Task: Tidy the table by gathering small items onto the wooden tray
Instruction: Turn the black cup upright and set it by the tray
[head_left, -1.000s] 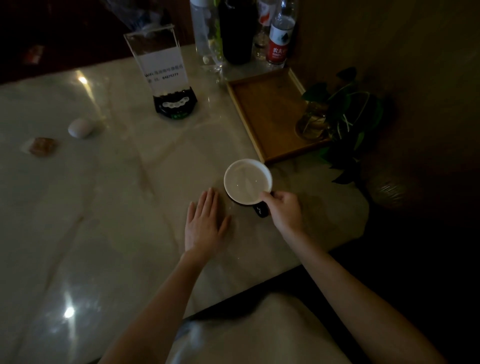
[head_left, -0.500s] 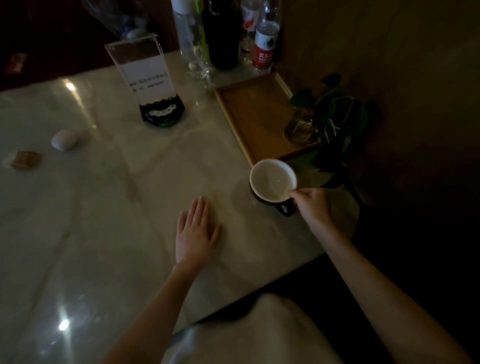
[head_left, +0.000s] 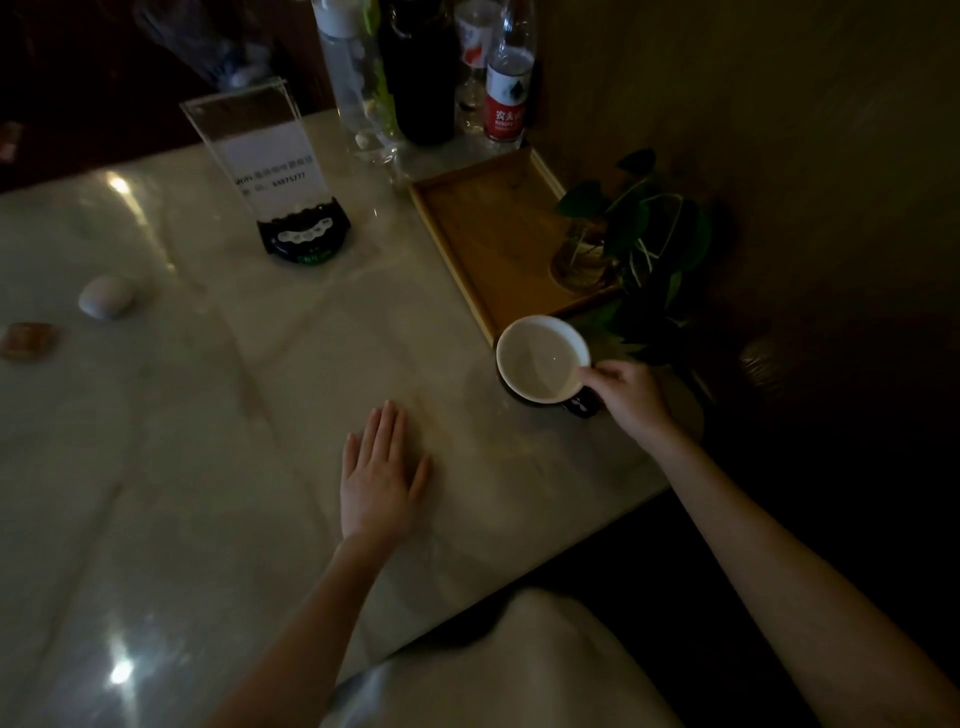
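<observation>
My right hand (head_left: 626, 397) grips a dark mug with a white inside (head_left: 540, 358) by its rim and handle. The mug overlaps the near corner of the wooden tray (head_left: 488, 239); I cannot tell whether it touches it. A small glass vase with a leafy plant (head_left: 584, 260) stands on the tray's right side. My left hand (head_left: 382, 475) lies flat on the marble table (head_left: 208, 441), fingers spread, holding nothing. A white oval stone-like object (head_left: 106, 296) and a small brown wrapped item (head_left: 26, 339) lie at the far left.
An acrylic sign holder (head_left: 260, 156) on a black base (head_left: 304, 236) stands at the back middle. Several bottles (head_left: 509, 88) crowd the back beside the tray, against a dark wall. The table's edge runs diagonally below my right arm.
My right hand has carried the mug to the right and away from me, up to the tray's near corner. My left hand has stayed flat on the table.
</observation>
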